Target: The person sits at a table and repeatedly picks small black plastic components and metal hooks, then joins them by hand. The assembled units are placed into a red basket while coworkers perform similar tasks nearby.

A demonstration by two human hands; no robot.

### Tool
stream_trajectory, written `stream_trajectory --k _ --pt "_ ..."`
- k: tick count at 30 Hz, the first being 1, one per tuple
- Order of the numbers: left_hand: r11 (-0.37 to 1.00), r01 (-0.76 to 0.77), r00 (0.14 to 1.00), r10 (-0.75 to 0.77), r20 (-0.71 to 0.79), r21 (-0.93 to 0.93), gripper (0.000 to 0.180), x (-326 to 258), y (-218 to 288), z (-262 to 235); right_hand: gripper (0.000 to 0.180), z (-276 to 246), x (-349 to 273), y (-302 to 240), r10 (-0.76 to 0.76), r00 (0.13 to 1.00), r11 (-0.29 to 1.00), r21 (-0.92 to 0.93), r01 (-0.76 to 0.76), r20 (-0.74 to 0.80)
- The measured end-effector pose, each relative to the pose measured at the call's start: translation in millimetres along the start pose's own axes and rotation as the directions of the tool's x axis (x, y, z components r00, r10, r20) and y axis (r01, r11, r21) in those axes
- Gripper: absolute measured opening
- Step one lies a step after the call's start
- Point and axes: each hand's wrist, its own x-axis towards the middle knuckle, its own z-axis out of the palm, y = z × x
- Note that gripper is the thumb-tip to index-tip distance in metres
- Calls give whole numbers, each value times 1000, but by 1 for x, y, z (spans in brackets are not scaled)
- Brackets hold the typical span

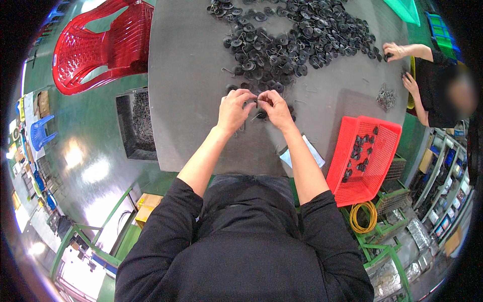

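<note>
Two chairs, one red and one blue. One red basket, right of the fingers. One yellow coil. Black discs beyond the fingertips: too many to count.

Our bare forearms reach forward from black sleeves. Our left hand and right hand meet, fingertips pinched together.
</note>
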Motion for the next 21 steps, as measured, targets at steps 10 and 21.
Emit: stream_trajectory --k 10,21 --pt "965 250 968 -247 45 -76 15 6 9 -5 17 10 -38 3 -80 986 670 -725 161 145" --pt "513 825 557 -669 493 -237 9 26 -41 6 26 -4 -31 3 61 984 779 -608 -153 -169"
